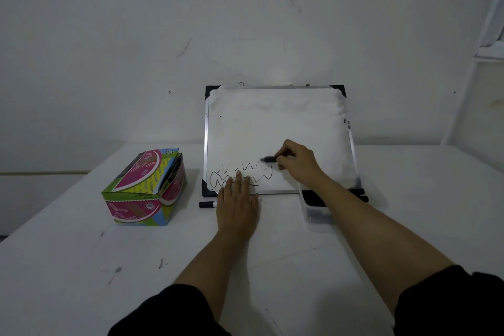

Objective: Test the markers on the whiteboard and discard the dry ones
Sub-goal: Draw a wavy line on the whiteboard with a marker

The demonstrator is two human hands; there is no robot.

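Right hand (296, 163) grips marker (268, 159); left hand (237, 204) flat, steadying whiteboard (275, 123).

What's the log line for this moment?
right hand: holds marker, tip on whiteboard | left hand: steadies lower edge | squiggles: dark

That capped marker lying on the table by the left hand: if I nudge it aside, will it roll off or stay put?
The marker looks round-bodied and lies flat on the smooth white table, so it would probably roll if pushed sideways. A push along its length would more likely slide it. It seems light and stiff; the left hand beside it could block it.
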